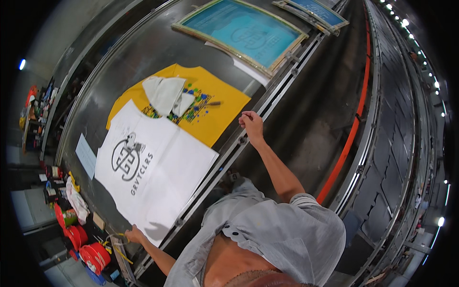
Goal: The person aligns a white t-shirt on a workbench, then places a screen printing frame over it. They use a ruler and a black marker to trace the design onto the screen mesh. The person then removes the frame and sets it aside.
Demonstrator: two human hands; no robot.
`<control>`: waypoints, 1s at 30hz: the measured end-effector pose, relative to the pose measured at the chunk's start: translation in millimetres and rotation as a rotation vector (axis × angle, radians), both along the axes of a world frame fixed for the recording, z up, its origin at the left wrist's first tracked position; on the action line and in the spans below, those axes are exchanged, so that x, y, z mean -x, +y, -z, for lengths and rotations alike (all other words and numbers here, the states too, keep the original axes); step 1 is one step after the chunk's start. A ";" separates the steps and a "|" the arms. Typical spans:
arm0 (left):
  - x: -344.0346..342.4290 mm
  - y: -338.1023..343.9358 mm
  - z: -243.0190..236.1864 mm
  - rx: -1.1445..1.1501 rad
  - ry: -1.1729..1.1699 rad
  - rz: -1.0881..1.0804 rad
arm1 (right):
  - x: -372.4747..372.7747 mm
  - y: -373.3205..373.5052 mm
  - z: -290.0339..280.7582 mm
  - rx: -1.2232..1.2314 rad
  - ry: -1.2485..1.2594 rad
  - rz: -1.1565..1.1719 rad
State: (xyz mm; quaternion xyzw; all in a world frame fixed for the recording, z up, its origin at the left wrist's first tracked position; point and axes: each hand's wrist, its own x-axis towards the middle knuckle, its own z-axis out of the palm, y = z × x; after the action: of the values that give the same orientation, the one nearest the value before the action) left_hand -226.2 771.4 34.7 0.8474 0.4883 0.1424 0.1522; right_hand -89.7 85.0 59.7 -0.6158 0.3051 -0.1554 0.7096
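A white shirt panel (167, 165) with a dark grey print lies flat on the long dark table. My left hand (136, 235) is at its near-left edge, fingers closed on the fabric border. Beyond the panel is a yellow shirt panel (215, 93) with a blue and green splatter print, partly covered by the white one. A crumpled pale cloth (162, 93) rests on the yellow fabric, beside a small dark-handled tool (213, 103). My right hand (252, 125) is raised by the table's edge near the yellow panel's corner, its fingers curled together; I see nothing in them.
A framed printing screen (229, 28) with blue mesh lies farther up the table, and a second screen (318, 12) stands beyond. A metal rail (282, 93) runs along the table edge. Red tubs (94, 257) stand lower left. Another long table (387, 143) lies across the aisle.
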 end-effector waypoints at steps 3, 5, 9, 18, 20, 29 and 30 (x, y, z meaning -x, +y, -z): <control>-57.5 -75.4 3.9 0.550 -0.343 0.259 | -23.1 -43.7 0.6 0.053 -0.013 -0.007; -108.8 -209.0 -17.1 1.103 -0.342 0.440 | -20.9 -86.6 -0.2 0.098 0.043 -0.002; -176.3 -436.6 -16.7 1.844 -0.132 0.592 | -54.9 -219.5 -5.5 0.468 0.105 0.005; -257.5 -748.8 63.4 2.092 -0.003 0.200 | -146.1 -434.8 11.2 1.173 0.356 -0.305; -259.8 -782.6 60.7 2.031 -0.047 0.167 | -155.1 -458.3 27.8 1.169 0.478 -0.487; -274.6 -863.5 76.8 1.990 -0.302 0.072 | -184.8 -491.3 29.2 1.138 0.451 -0.523; -276.2 -862.8 76.6 1.963 -0.290 0.073 | -189.1 -495.6 33.3 1.099 0.452 -0.542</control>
State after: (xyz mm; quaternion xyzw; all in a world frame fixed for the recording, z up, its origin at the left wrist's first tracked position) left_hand 50.0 -91.3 -41.9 0.3343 0.3401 -0.2277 0.8490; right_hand 99.4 -410.6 26.4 -0.9616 0.1566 0.0289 0.2237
